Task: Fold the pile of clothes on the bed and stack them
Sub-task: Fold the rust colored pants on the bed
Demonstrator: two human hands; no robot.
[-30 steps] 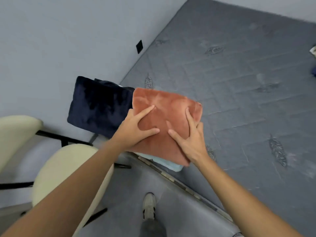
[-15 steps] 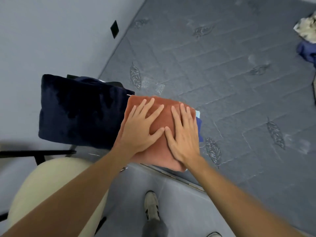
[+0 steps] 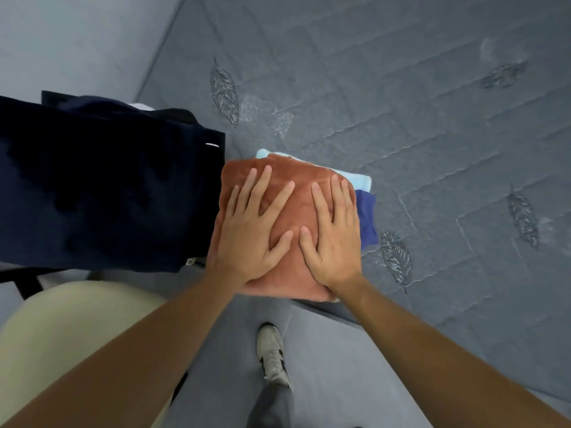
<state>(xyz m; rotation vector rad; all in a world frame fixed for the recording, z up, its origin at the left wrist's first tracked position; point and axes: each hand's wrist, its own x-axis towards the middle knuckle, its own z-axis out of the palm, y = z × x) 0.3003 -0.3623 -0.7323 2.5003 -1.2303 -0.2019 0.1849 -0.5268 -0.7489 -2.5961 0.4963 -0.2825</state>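
Got both hands flat on the folded rust-orange towel (image 3: 304, 220) at frame center, left hand (image 3: 251, 233) and right hand (image 3: 335, 236) side by side with fingers spread wide and straight, pressing down, not gripping anything. The towel tops a small stack at the near edge of the grey bed (image 3: 417, 125), with a light blue piece (image 3: 360, 180) and a darker blue piece (image 3: 366, 217) peeking out on its right. A folded navy pile (image 3: 102, 186) sits just left of it, touching, with a cream chair (image 3: 71, 329) at lower left.
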